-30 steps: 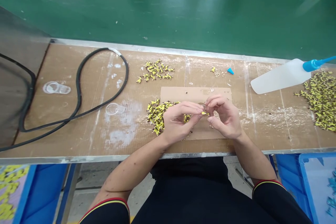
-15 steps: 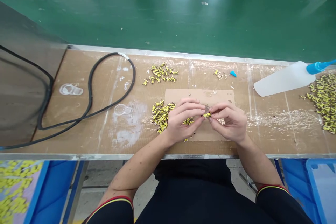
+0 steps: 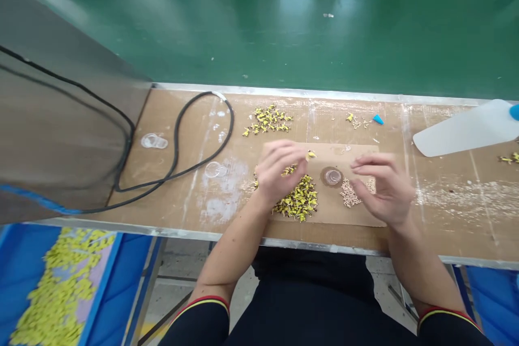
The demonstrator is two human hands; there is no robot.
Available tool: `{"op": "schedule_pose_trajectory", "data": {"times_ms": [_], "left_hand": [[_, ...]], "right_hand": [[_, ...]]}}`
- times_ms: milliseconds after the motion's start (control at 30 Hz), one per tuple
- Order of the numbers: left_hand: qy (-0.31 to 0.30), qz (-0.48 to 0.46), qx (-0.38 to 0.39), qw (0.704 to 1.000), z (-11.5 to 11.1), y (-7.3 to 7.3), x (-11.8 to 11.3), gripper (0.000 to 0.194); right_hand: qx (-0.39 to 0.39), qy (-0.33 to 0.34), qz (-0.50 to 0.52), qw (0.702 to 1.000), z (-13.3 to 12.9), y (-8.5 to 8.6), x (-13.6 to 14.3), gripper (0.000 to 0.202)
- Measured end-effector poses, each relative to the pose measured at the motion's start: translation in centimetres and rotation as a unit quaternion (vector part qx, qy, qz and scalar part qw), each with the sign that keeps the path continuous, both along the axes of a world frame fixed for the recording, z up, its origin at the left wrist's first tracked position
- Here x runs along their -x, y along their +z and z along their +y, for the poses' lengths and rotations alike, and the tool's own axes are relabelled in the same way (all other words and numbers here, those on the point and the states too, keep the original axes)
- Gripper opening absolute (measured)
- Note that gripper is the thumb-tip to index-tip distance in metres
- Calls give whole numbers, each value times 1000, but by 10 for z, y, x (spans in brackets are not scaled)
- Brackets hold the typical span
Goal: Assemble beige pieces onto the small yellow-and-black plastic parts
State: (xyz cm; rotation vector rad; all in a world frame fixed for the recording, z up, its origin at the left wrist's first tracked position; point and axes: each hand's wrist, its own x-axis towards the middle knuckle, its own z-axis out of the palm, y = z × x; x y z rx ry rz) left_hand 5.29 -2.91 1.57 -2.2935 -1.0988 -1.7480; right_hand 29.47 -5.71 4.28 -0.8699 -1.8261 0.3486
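My left hand (image 3: 280, 174), blurred, is over the heap of small yellow-and-dark pieces (image 3: 300, 199). Its thumb and forefinger are drawn together, with a small yellow piece (image 3: 311, 154) at their tips. To the right, my right hand (image 3: 383, 188) has thumb and fingers apart and nothing visible between them. It hovers beside a scatter of tiny pale bits (image 3: 351, 193), partly covering them. Between the hands sits a small round clear dish (image 3: 333, 176) on a sheet of cardboard (image 3: 324, 215).
Another group of yellow pieces (image 3: 268, 120) lies at the back. A blue cap (image 3: 378, 119) and white bottle (image 3: 466, 128) are to the right. A black cable (image 3: 175, 143) loops at left, near clear plastic rings (image 3: 154, 141). A blue bin (image 3: 107, 286) with yellow parts stands below the table.
My hands were together over the dish, both on a small yellow piece. They have parted, left hand leftward and right hand rightward, uncovering the dish. The view has shifted left.
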Motion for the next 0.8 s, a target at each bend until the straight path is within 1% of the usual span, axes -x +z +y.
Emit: {"op": "schedule_pose_trajectory", "data": {"times_ms": [33,100,167,200,267,333,367,400,433,467,500,533,567,600,633,667,700,733,767,800], "left_hand": [[39,-11,3,999,7,-2,12,27],[143,-44,30,988,21,-8,36,20],[229,-70,101,966,34,-17,56,11],[260,-77,142,952,39,-22,64,10],[286,-63,236,927,49,-33,73,9],[281,-34,306,909,57,-40,80,8],[278,-23,317,907,60,-40,82,10],[276,-17,309,910,61,-37,84,13],[276,-21,282,919,58,-30,84,16],[274,-33,239,931,53,-20,82,17],[262,-54,188,945,42,-7,76,16],[236,-89,133,958,27,8,67,13],[175,-119,96,973,6,22,54,8],[71,-143,111,981,-19,35,36,7],[-82,-134,174,972,-47,44,14,9],[-267,-93,233,931,-78,47,-12,12],[-443,-20,297,846,-108,46,-40,14],[-538,28,383,750,-137,39,-69,15],[-569,35,498,654,-162,27,-100,16],[-564,-4,604,564,-184,12,-130,16]], "right_hand": [[-8,-22,14,1000,3,-1,-6,32],[-16,-55,24,998,8,-1,-17,30],[-21,-80,8,997,12,0,-26,27],[-23,-88,-5,996,13,1,-29,26],[-20,-97,-40,994,14,4,-36,23],[-8,-98,-79,992,16,6,-43,17],[4,-98,-102,990,17,7,-47,14],[15,-101,-123,987,19,6,-52,10],[24,-112,-139,984,21,6,-56,7],[30,-131,-149,980,22,6,-60,5],[27,-158,-145,976,23,5,-64,4],[22,-191,-131,973,24,5,-66,5],[20,-221,-106,969,25,4,-68,7],[20,-239,-75,968,26,4,-69,11],[20,-256,-45,965,27,3,-70,14],[17,-273,-16,962,27,2,-69,17],[15,-285,12,958,28,1,-68,19],[11,-295,40,955,29,0,-66,21],[12,-297,62,953,30,-2,-64,23],[14,-292,79,953,30,-4,-61,25]]}}
